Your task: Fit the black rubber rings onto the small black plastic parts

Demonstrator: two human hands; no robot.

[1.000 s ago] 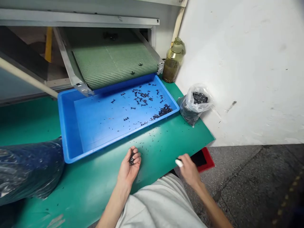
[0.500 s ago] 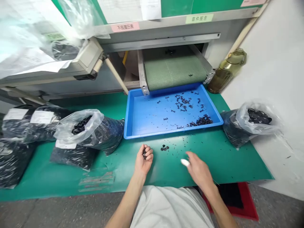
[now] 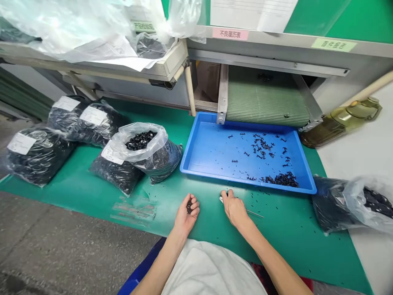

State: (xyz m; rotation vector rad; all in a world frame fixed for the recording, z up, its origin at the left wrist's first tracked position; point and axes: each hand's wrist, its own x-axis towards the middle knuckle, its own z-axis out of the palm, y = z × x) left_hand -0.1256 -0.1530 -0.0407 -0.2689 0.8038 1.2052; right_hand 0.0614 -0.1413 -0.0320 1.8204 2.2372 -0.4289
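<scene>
Left hand (image 3: pixel 186 215) curled around small black parts (image 3: pixel 189 206), right hand (image 3: pixel 235 209) closed on a slim white-handled metal tool (image 3: pixel 255 213).

Four clear plastic bags of black parts with white labels (image 3: pixel 41 155) sit at the left of the green surface (image 3: pixel 82 186), beside an open translucent bag (image 3: pixel 161 164) filled with black pieces. Next, the left hand is palm up, its fingers folded in; the right hand, palm down with bent fingers, is near the shallow blue plastic tray (image 3: pixel 204 153), the tool's thin shaft pointing right. Loose black pieces (image 3: pixel 285 179) cluster in the tray's near right corner, below a ribbed green conveyor belt (image 3: pixel 265 100). Farther right are a tinted olive bottle (image 3: pixel 340 121) and another open bag (image 3: pixel 333 205).
</scene>
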